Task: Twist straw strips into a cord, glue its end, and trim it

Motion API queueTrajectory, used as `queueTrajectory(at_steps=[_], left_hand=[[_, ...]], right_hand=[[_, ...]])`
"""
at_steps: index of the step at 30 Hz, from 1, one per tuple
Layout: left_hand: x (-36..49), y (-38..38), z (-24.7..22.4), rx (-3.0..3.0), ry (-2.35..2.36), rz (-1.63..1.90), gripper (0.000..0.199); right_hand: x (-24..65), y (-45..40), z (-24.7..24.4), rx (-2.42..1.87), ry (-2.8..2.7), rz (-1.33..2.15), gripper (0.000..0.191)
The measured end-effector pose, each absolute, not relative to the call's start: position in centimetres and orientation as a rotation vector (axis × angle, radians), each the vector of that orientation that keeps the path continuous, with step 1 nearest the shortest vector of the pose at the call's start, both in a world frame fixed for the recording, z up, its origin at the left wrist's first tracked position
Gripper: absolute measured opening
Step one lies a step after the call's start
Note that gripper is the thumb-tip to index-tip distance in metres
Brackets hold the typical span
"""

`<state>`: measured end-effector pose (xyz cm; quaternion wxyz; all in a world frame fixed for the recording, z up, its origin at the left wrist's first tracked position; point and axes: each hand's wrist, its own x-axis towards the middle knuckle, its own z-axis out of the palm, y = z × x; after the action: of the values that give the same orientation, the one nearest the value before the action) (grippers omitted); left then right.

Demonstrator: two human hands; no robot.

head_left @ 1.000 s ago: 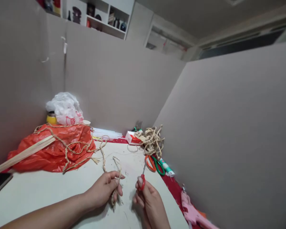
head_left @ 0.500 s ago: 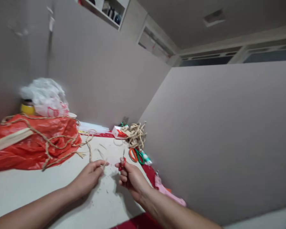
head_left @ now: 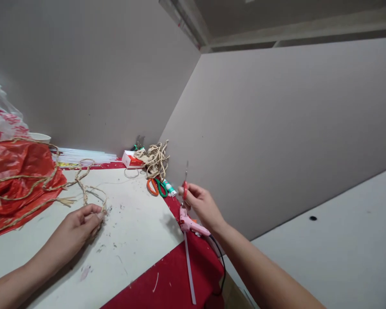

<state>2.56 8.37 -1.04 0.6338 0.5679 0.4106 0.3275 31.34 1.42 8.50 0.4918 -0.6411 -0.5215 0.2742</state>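
Note:
My left hand (head_left: 75,227) pinches the end of a braided straw rope (head_left: 82,187) just above the white board (head_left: 141,240). From there the rope loops back onto the red plastic bag (head_left: 22,163) at the left. My right hand (head_left: 203,205) is raised at the board's right side, closed on small red-handled scissors (head_left: 185,190) with the blades pointing up. Below it lies a pink glue gun (head_left: 193,225) with a clear glue stick (head_left: 189,270) in front of it.
At the back corner sit a heap of rope (head_left: 156,159), a red and white box (head_left: 131,160), and scissors with orange and green handles (head_left: 152,187). A green and white tube (head_left: 170,188) lies beside them. Clear sticks (head_left: 86,156) and a white bowl (head_left: 40,137) line the wall.
My view has turned to the right. My right hand has moved away from the left one with the scissors, toward the glue gun. The left hand still pinches the rope.

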Motion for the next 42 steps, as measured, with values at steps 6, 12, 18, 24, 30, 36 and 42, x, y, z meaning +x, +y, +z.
queueTrajectory(at_steps=[6,12,18,24,30,36,42], left_hand=[[2.6,8.8,-2.2,1.328,0.950,0.715,0.043],[2.5,8.9,-2.4,1.344,0.962,0.701,0.042],[2.5,9.3,-3.6,1.365,0.897,0.696,0.040],[2.5,9.9,-4.7,1.392,0.893,0.710,0.042],[2.4,10.0,-4.7,1.406,0.906,0.708,0.043],[2.5,9.5,-3.7,1.403,0.932,0.723,0.042],[2.7,8.9,-2.7,1.354,0.958,0.726,0.044]], right_hand=[[37.5,-3.7,2.6,-1.978,-1.372,0.158,0.027],[39.8,-5.6,-1.4,-2.323,-1.488,-0.067,0.039],[39.3,-4.7,-2.4,-2.426,-1.537,-0.071,0.037],[39.2,-5.1,-1.8,-2.329,-1.545,-0.116,0.033],[39.2,-4.1,0.2,-2.166,-1.708,-0.279,0.025],[40.1,0.7,2.6,-2.125,-1.933,-0.266,0.019],[40.8,3.0,2.8,-2.105,-2.012,-0.201,0.016]])
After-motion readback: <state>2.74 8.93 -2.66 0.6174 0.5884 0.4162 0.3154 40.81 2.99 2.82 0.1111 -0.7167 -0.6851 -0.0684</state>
